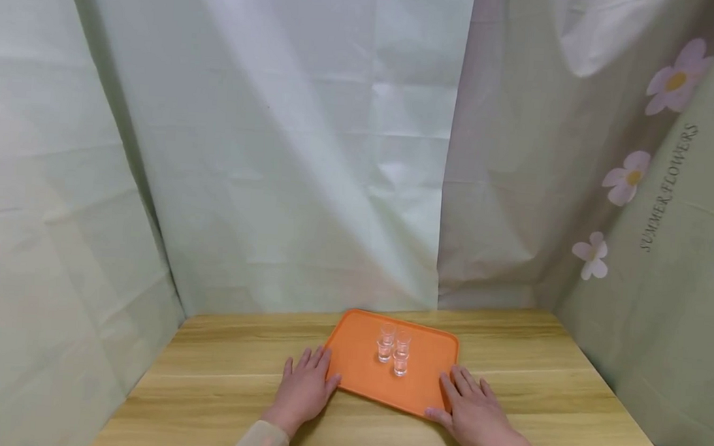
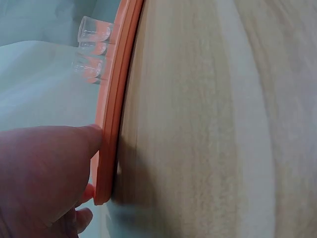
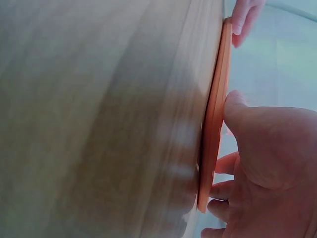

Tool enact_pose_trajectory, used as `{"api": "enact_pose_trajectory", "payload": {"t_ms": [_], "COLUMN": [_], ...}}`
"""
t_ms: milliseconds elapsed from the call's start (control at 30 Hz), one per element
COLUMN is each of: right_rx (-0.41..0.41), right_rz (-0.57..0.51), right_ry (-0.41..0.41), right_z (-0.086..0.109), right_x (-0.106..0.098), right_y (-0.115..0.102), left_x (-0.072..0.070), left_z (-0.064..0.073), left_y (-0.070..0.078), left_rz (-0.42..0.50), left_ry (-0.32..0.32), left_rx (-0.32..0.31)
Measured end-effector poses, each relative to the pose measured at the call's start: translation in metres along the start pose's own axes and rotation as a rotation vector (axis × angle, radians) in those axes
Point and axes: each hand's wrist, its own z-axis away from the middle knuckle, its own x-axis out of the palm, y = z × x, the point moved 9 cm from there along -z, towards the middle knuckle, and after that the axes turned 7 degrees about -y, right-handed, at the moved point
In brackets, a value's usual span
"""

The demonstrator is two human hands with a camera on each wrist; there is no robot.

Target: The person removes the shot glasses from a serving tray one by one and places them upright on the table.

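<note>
An orange rectangular tray (image 1: 360, 370) lies on the wooden table, turned at an angle. Several small clear shot glasses (image 1: 400, 365) stand grouped near its middle. At the tray's left near corner is my left hand (image 1: 304, 390), fingers spread and fairly straight, with the thumb touching the near rim. My right hand (image 1: 477, 414) is at the right near corner, its thumb by the near rim and fingers along the right side. In the left wrist view, the thumb (image 2: 89, 136) touches the tray rim (image 2: 111, 129). The right wrist view shows the right thumb (image 3: 235, 101) against the rim.
The wood-grain table (image 1: 211, 391) runs back to a pale hanging cloth (image 1: 286, 178). Cloth side panels (image 1: 683, 304) with printed flowers and lettering on the right enclose it. Bare wood surrounds the tray on its left and right.
</note>
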Motion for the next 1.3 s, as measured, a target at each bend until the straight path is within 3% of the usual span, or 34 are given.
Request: {"api": "enact_pose_trajectory", "payload": {"t_ms": [433, 733, 1300], "right_rx": [-0.016, -0.046, -0.173], "right_rz": [-0.034, -0.054, -0.134], "right_ry": [-0.025, -0.025, -0.106], "right_z": [-0.008, -0.016, -0.024], "right_x": [-0.004, -0.004, -0.008], "right_y": [0.007, 0.010, 0.012], "left_x": [0.002, -0.003, -0.009], "left_z": [0.004, 0.016, 0.040], "left_y": [0.005, 0.007, 0.018], "left_rz": [-0.035, -0.109, -0.217], "left_ry": [0.026, 0.065, 0.156], "left_rx": [-0.005, -0.040, -0.027]}}
